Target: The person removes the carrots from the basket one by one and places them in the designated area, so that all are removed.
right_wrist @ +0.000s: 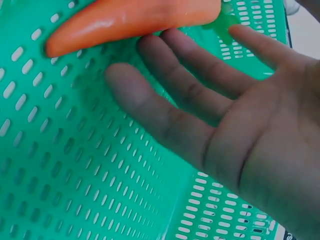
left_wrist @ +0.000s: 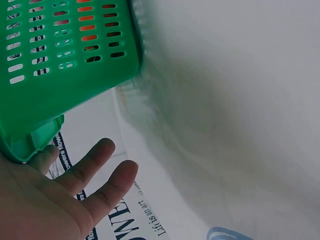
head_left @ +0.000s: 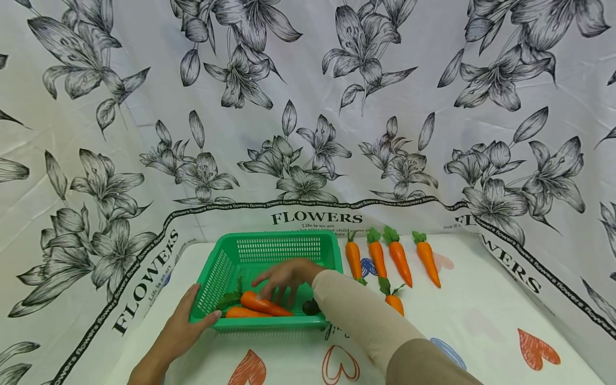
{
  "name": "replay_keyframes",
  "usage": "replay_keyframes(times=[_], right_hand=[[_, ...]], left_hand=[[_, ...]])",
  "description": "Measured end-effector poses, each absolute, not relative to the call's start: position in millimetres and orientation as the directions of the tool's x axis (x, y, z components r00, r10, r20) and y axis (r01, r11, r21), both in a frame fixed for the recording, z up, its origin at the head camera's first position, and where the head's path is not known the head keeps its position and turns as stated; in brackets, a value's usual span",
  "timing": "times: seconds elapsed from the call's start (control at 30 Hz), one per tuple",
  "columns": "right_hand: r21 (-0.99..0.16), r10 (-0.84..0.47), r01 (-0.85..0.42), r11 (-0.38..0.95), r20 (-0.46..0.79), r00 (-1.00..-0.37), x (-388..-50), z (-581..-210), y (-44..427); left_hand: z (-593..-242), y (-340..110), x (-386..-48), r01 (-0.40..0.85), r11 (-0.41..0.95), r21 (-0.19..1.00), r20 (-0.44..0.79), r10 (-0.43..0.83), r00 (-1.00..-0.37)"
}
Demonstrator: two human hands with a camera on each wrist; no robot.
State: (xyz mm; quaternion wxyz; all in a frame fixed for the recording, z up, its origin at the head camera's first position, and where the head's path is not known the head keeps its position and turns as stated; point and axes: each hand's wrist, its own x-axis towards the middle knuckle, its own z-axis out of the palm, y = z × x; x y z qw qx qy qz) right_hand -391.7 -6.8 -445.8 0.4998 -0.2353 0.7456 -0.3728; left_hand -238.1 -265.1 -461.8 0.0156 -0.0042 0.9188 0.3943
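A green plastic basket (head_left: 279, 322) with slotted walls stands on the table. My left hand (head_left: 180, 326) rests at its front left corner, thumb at the rim; in the left wrist view the left fingers (left_wrist: 112, 185) are straight and spread beside the wall. My right hand (head_left: 286, 278) reaches inside, fingers extended and holding nothing. Just by the right fingertips (right_wrist: 122, 82) lies an orange carrot (right_wrist: 135, 20) with a green top. Another carrot (head_left: 243, 313) lies in front of it. A dark roundish thing (head_left: 310, 307) sits near the right forearm, its kind unclear.
Several carrots lie right of the basket, including one at the far right (head_left: 428, 262) and one (head_left: 394, 303) partly hidden by the right sleeve. A white cloth printed with hearts (head_left: 536, 348) covers the table. Flower-printed curtain (head_left: 303, 160) hangs behind.
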Motion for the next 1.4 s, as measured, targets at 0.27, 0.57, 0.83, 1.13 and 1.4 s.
replay_keyframes(times=[0.27,0.57,0.83,1.13,1.4], right_hand=[[-0.734,-0.701,-0.057,0.677,-0.619,-0.353,-384.7,-444.5,-7.5],[-0.728,-0.699,-0.056,0.683,-0.63,-0.338,-385.4,-447.2,-6.7],[-0.695,-0.67,-0.101,0.712,-0.628,-0.397,-381.8,-448.2,-10.3],[-0.74,-0.707,-0.106,0.664,-0.576,-0.411,-388.1,-439.2,-4.8],[-0.785,-0.73,-0.095,0.612,-0.515,-0.45,-389.4,-426.6,1.4]], left_hand=[[-461.3,-264.0,-236.8,-0.027,0.703,0.71,-0.033,-0.005,-0.999],[-462.2,-263.8,-235.8,-0.016,0.698,0.716,-0.019,-0.003,-1.0],[-461.4,-262.9,-234.0,-0.026,0.695,0.718,-0.028,-0.008,-1.0],[-460.3,-263.2,-236.2,-0.006,0.7,0.714,-0.009,-0.001,-1.0],[-459.7,-263.9,-236.6,-0.011,0.696,0.718,-0.02,0.004,-1.0]])
